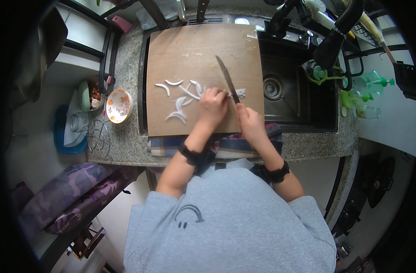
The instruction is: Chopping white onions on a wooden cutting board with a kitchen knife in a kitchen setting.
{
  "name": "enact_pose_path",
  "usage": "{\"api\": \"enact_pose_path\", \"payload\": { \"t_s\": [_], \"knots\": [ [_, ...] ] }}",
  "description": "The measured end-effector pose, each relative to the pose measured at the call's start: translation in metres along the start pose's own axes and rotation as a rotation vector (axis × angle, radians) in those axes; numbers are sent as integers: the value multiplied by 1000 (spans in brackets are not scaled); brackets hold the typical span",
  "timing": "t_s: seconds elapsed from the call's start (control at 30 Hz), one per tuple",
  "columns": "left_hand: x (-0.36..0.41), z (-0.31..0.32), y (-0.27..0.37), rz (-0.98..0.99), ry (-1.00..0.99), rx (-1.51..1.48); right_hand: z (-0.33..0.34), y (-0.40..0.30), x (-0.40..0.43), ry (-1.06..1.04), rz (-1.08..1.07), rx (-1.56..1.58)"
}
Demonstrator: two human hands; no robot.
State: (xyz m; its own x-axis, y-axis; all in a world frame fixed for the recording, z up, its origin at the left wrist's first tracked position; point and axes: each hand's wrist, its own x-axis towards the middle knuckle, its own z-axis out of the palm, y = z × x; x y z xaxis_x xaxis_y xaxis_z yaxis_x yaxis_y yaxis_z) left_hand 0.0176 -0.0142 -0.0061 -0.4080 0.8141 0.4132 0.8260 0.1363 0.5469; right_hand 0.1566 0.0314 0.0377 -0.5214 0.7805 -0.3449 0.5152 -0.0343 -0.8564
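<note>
My right hand [251,122] grips a kitchen knife [227,76] by its handle, the blade pointing away from me over a wooden cutting board [201,44]. Close on the blade's left, my left hand [214,102] rests on the board with its fingers curled over white slices, mostly hidden beneath them. Small chopped white pieces [241,92] lie just right of the blade. Several curved white slices, apparently onion [180,104], are scattered on the board left of my left hand.
The board lies over the left part of a black sink [290,99]. On the granite counter [126,143] at left stand a patterned bowl [118,106] with chopped pieces, a green bowl [85,95] and a wire rack [99,139]. A folded plaid cloth [180,146] lies under the board's near edge.
</note>
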Motion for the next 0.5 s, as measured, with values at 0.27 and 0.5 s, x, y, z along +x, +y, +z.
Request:
{"api": "enact_pose_path", "payload": {
  "t_s": [0.27, 0.5],
  "knots": [
    [-2, -2, 3, -33, 0, 36, -2, -1, -6, -8, 28, -5],
    [-2, -1, 2, -38, -2, 55, 0, -6, -8, -3, 21, -36]
  ]
}}
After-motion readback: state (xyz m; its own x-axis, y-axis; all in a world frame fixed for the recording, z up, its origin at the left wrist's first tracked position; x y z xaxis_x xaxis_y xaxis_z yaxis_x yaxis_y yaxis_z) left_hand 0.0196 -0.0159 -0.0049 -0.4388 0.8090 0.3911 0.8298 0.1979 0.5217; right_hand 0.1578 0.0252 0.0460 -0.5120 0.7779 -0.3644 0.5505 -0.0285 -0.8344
